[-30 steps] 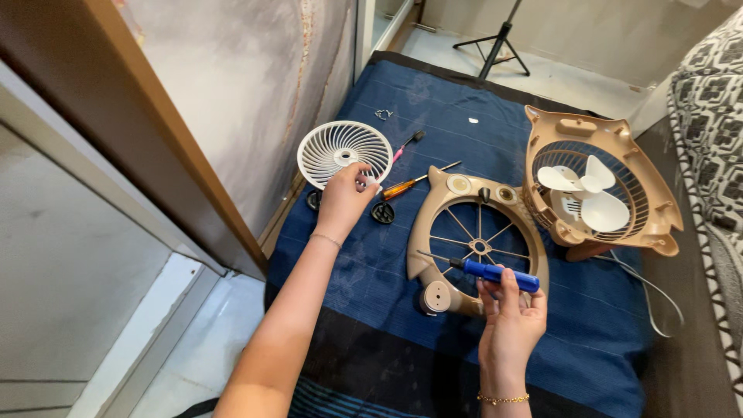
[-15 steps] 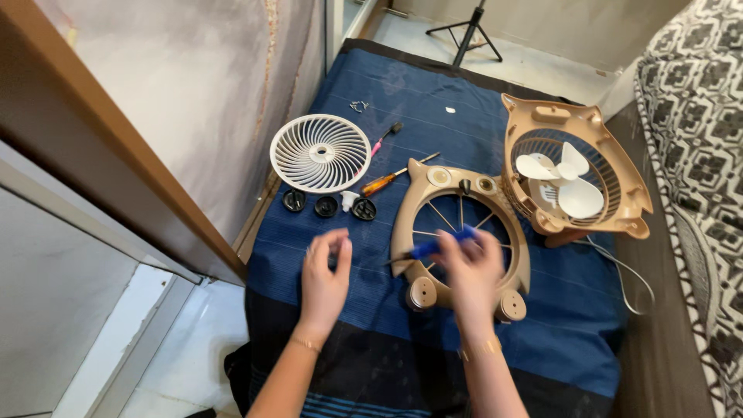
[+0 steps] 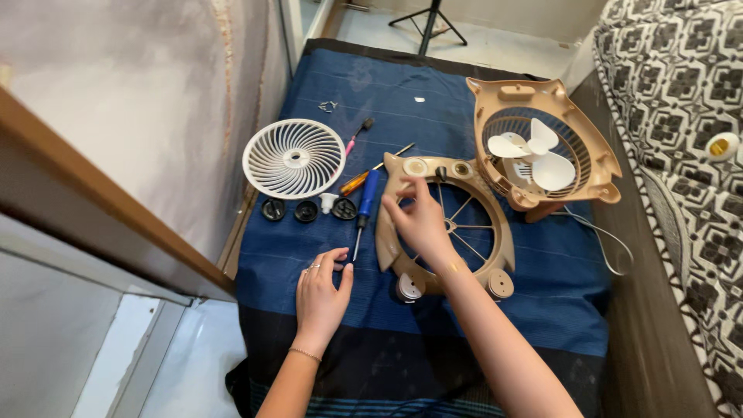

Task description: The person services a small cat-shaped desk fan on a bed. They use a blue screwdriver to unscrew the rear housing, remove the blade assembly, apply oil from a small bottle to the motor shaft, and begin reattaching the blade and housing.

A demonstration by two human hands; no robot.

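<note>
Three black knobs [image 3: 306,210], three screwdrivers [image 3: 367,200], two hands [image 3: 321,292]

The blue-handled screwdriver [image 3: 365,207], earlier gripped in the right hand [image 3: 419,220], now lies on the cloth just beyond the left hand's fingers [image 3: 334,259], while the right hand rests on the tan fan frame [image 3: 445,224].
</note>
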